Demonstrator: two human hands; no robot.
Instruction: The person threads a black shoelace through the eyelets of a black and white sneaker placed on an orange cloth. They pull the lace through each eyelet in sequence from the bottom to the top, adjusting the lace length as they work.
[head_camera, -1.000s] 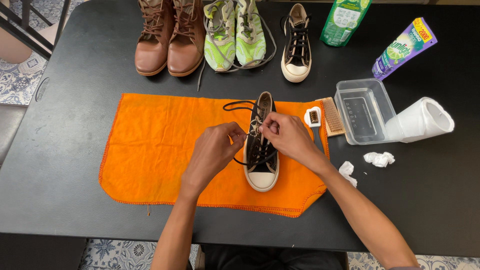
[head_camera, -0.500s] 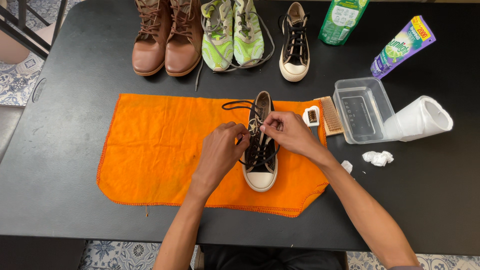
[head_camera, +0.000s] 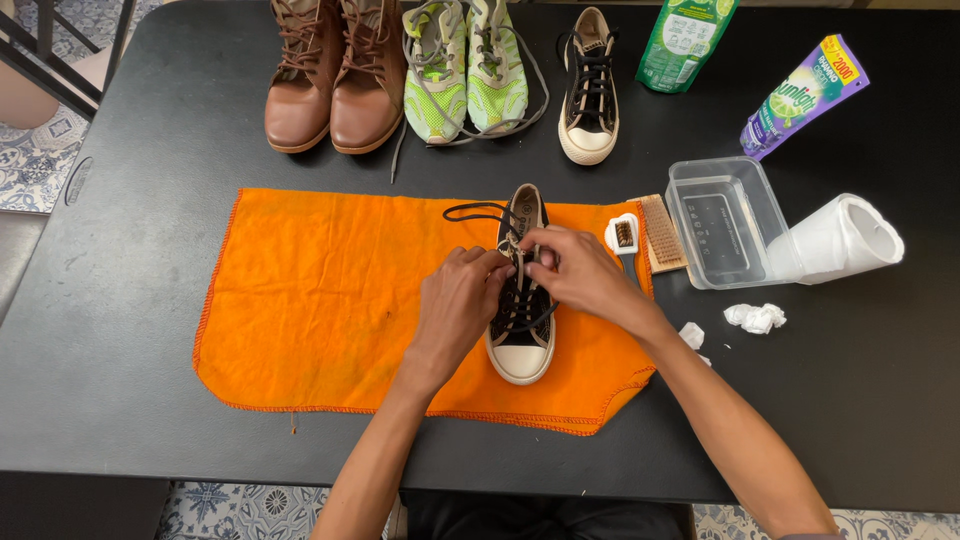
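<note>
1. My left hand and right hand meet over a black sneaker with a white toe cap, lying toe-near at the right end of an orange cloth on the black table. Both hands have their fingers pinched on the shoe's black lace at the upper eyelets.
2. Along the far edge stand brown boots, green running shoes and the matching black sneaker.
3. Right of the cloth lie a small white brush, a wooden brush, a clear plastic tub, a paper towel roll and crumpled tissue; a green pouch and purple pouch lie farther off.
4. My hands cover the shoe's middle, so I cannot tell how the lace runs there; the green pouch is cut off at the top.
</note>
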